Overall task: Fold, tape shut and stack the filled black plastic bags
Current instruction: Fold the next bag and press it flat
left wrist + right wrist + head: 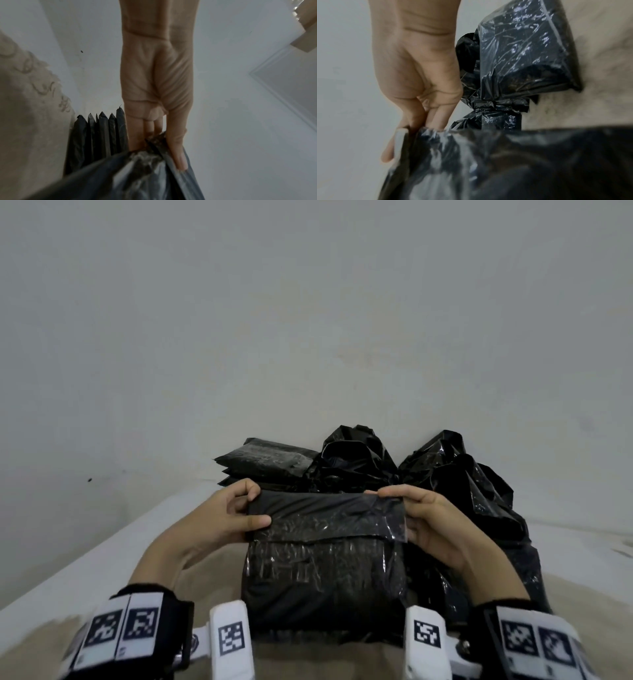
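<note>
A filled black plastic bag lies on the beige cloth in front of me, its top flap folded toward me over the body. My left hand pinches the flap's left end between thumb and fingers; in the left wrist view the left hand has its thumb on top of the folded bag. My right hand pinches the flap's right end, and the right hand grips the glossy bag in the right wrist view too. No tape shows.
A stack of flat folded black bags sits behind at the left, with its edges visible in the left wrist view. Loose crumpled filled bags pile up behind and to the right. A grey wall rises close behind. The beige cloth covers the surface.
</note>
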